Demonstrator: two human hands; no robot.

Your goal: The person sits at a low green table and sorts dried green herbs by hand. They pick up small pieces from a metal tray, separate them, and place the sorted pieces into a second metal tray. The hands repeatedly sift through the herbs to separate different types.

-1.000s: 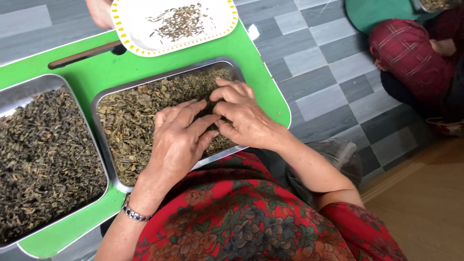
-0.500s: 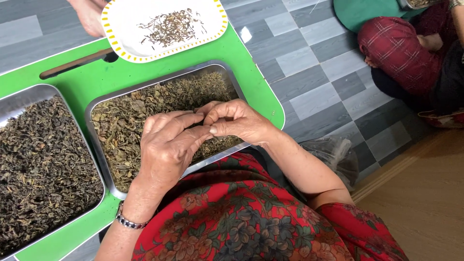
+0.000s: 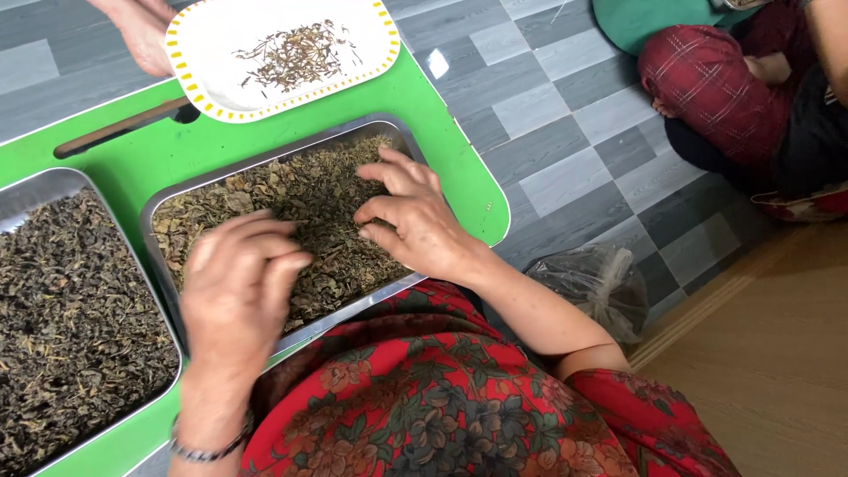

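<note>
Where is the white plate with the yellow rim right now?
The white plate sits at the top of the head view on the green table, just beyond the middle metal tray, with another person's hand at its left edge.

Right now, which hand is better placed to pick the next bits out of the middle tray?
Probably the right hand: its fingertips rest spread on the dried leaves in the middle tray. The left hand hovers over the tray's near edge, fingers curled.
</note>
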